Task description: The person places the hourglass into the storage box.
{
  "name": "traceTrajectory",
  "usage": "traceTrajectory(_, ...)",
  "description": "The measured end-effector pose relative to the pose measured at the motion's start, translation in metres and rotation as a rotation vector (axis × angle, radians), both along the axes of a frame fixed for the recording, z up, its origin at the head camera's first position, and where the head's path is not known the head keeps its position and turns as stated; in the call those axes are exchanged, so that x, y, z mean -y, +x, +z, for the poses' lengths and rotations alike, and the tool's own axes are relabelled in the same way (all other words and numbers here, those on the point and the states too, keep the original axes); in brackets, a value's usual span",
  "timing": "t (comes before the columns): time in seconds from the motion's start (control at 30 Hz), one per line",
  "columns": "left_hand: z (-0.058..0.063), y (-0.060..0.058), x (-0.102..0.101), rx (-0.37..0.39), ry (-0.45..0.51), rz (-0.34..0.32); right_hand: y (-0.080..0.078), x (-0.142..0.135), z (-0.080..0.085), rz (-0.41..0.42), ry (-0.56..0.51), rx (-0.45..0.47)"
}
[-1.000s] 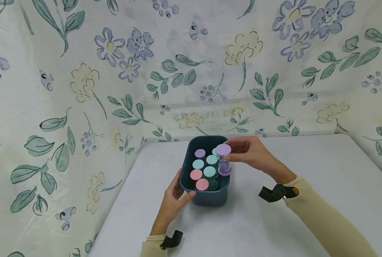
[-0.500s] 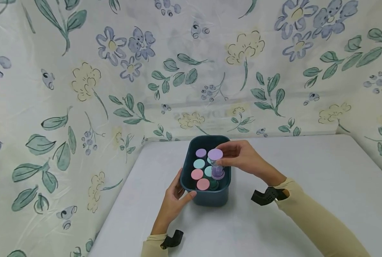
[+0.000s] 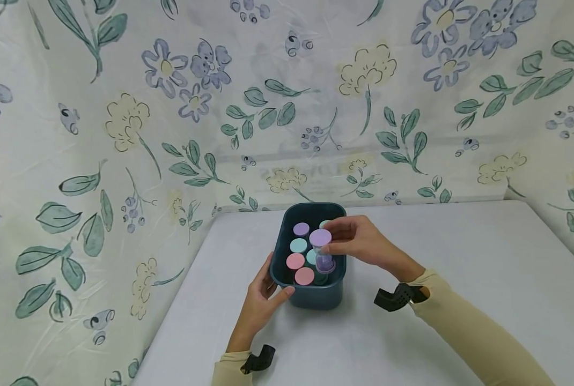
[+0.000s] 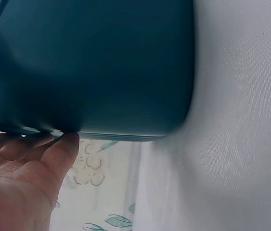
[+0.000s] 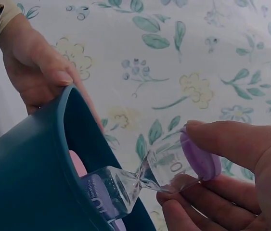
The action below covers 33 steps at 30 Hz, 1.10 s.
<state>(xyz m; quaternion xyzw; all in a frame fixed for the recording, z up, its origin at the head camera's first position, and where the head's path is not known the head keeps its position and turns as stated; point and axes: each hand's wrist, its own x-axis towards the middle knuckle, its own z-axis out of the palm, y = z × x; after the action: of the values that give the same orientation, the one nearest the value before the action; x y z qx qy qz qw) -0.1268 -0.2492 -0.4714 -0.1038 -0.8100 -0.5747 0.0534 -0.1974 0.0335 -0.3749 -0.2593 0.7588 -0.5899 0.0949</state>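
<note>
A dark teal bin (image 3: 316, 297) stands on the white table with several sand timers in it, capped in pink (image 3: 304, 276), mint (image 3: 298, 246) and purple (image 3: 301, 230). My left hand (image 3: 262, 297) grips its near left corner, thumb at the rim and fingers along the outer side. Between thumb and fingertips, my right hand (image 3: 357, 240) pinches a purple sand timer (image 5: 166, 168) by its upper cap. In the right wrist view its purple sand sits in the lower bulb, and its lower end is down inside the bin's opening, partly hidden by the wall.
The white table (image 3: 436, 241) spreads out around the bin. Behind and to the left hangs a floral-print sheet (image 3: 267, 134). A black strap (image 3: 400, 296) sits on my right wrist, and another strap (image 3: 259, 359) on my left.
My right hand has moved left and slightly down, bringing the purple sand timer from the bin's right edge to over the inside. My left hand stays on the bin.
</note>
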Motion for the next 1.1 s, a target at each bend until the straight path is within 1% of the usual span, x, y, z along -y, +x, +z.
traceTrajectory(0.4,0.001,0.000,0.000,0.010,0.005,-0.004,0.000,0.005,-0.006,0.015,0.040,0.021)
traceTrajectory(0.6,0.001,0.000,0.000,0.008,0.011,-0.005,0.000,0.007,-0.009,0.060,0.073,-0.007)
traceTrajectory(0.87,0.002,0.000,0.000,0.003,0.017,-0.010,0.000,0.011,-0.010,0.126,0.150,-0.034)
traceTrajectory(1.1,0.000,0.000,0.001,0.001,0.014,-0.016,0.000,0.013,-0.006,0.117,0.218,-0.014)
